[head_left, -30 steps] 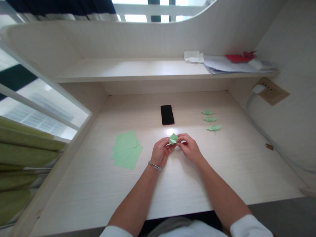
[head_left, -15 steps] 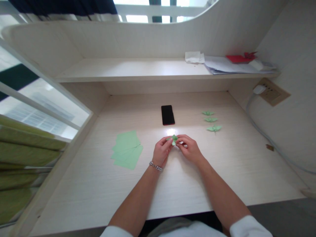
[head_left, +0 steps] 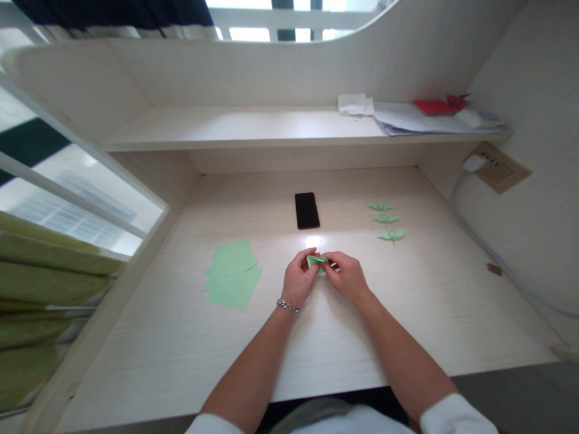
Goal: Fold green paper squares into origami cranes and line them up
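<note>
A small folded green paper (head_left: pixel 316 259) is held between both hands above the middle of the desk. My left hand (head_left: pixel 299 278) pinches its left side, with a chain bracelet at the wrist. On its right side, the fingers of my right hand (head_left: pixel 347 274) are closed on the same paper. Fingers hide part of the folds. Loose green sheets (head_left: pixel 233 271) lie fanned out to the left. Several folded green paper birds, the nearest one (head_left: pixel 392 234) at the right, stand in a column.
Beyond the hands a black phone (head_left: pixel 307 211) lies on the desk (head_left: pixel 181 337). The raised shelf (head_left: pixel 226 126) holds tissue, papers (head_left: pixel 420 119) and a red folded piece. A grey cable (head_left: pixel 479 241) runs down the right side from a wall socket.
The green paper has been turned in the fingers and now shows a flatter, narrower shape. Both hands have shifted slightly, with my left hand's fingers more spread around it.
</note>
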